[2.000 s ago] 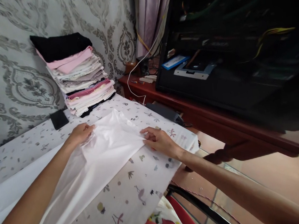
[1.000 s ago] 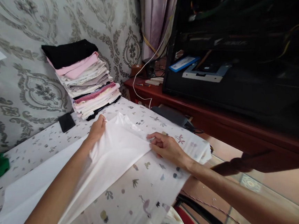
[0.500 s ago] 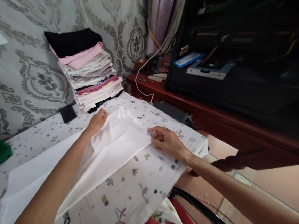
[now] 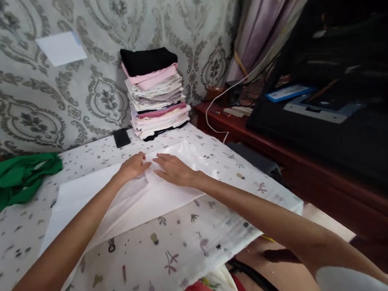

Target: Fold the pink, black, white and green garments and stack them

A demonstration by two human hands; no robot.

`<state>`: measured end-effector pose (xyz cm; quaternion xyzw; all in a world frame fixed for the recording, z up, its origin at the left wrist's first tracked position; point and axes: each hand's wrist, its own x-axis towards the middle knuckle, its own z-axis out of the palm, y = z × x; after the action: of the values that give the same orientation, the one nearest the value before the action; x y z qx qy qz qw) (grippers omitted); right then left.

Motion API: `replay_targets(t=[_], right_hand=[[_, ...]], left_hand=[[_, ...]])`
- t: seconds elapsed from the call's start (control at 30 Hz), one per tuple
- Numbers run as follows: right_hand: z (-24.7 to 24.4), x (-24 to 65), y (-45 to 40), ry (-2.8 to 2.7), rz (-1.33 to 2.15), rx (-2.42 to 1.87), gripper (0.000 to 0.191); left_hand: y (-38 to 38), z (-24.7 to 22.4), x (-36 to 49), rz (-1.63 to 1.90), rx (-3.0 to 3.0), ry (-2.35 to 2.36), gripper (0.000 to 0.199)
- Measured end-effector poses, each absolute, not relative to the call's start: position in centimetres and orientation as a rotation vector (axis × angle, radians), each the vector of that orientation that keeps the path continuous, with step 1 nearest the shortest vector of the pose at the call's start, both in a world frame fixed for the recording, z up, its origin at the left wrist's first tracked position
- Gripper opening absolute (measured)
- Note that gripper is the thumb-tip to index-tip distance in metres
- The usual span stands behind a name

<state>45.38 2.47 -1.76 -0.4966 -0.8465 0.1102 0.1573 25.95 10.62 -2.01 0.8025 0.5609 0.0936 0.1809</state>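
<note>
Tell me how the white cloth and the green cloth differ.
Colour: the white cloth is plain white; the green cloth is mostly green.
Pose: the white cloth is spread out, creased in places; the green cloth is bunched in a heap.
Both lie at least partly on the patterned table cover.

Purple curtain; black slab, possibly a phone

fabric is spread across the tbl, clothes stack is parked behind it nr the wall. slab is placed just L of stack, 2nd garment is left @ tbl's L end, desk is set to the R.
</note>
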Motion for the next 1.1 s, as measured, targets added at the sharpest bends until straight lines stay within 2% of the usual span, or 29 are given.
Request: replay_targets(t=[0.2,0.4,0.53,0.63,0.7,0.83,0.97,1.1], right_hand=[[-6.4,44.6,3.1,-2.536,0.218,-1.463,0.054],[-6.6,44.7,4.3,-2.511,0.212,-1.422,0.05],[-6.6,43.0,5.8,-2.495,0.133,-1.447,0.05],[-7.0,41.9,6.6,-2.486,0.087,-1.393,0.048],[-7.3,41.5,6.9,-2.472,0.089,-1.368,0.047],[-7.8,41.6,7.1,-2.457,0.124,-1.357,0.046],[-7.9,42.2,7.7,-2.419,0.225,-1.339,0.047],[-7.3,44.6,8.6,-2.24,0.249,-1.411,0.046]], left_hand=[[5.8,0.8,17.3,0.169,2.068,1.434,0.035],[-0.9,3.2,8.1,-0.105,1.8,1.432,0.036],[-4.8,2.0,8.1,0.053,1.867,1.585,0.042],[-6.6,0.7,9.9,0.003,2.048,1.735,0.029],[-7.1,0.2,10.3,-0.085,2.163,1.812,0.017],[-6.3,0.5,7.2,-0.188,2.085,1.969,0.018],[-4.2,0.9,2.4,-0.041,1.871,1.966,0.009],[-3.6,0.8,0.1,0.17,1.751,1.84,0.024]])
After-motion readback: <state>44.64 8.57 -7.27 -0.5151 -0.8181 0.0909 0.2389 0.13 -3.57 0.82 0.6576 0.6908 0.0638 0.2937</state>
